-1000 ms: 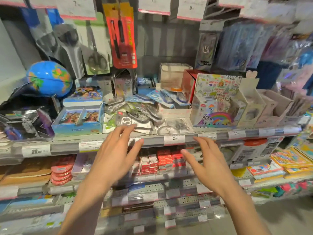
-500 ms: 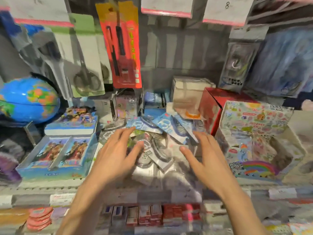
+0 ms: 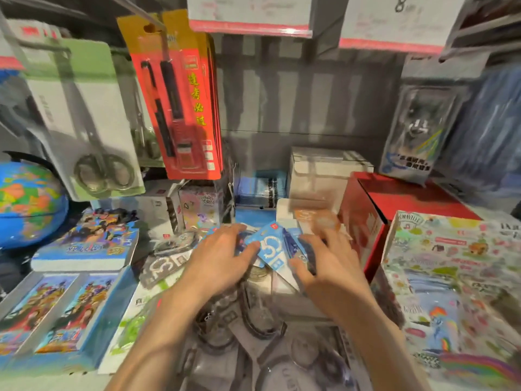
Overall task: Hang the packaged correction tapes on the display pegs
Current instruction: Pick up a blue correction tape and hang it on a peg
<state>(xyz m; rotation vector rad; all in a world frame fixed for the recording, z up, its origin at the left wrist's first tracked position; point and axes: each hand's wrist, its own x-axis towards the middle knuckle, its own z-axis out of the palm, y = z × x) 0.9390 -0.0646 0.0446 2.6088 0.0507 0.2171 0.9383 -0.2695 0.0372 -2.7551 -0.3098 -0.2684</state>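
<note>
A heap of packaged correction tapes lies on the shelf at the middle of the head view. A blue pack with a white number (image 3: 270,249) sits on top, between my two hands. My left hand (image 3: 218,259) rests palm down on the heap, its thumb touching the blue pack's left edge. My right hand (image 3: 324,263) is spread over the packs to the right of it, fingers apart. Grey packs (image 3: 166,263) and clear blister packs (image 3: 253,320) lie nearer me, partly under my forearms. Whether either hand grips a pack is hidden by blur.
Carded scissors (image 3: 93,128) and a red pen card (image 3: 180,108) hang on pegs above left; a bare peg (image 3: 135,9) juts out over them. A globe (image 3: 25,204) and blue card boxes (image 3: 62,314) stand left. A red box (image 3: 400,198) and a sticker box (image 3: 456,277) stand right.
The view has closed in on the upper shelf. Both hands have moved forward from in front of the shelf edge onto the heap of tape packs.
</note>
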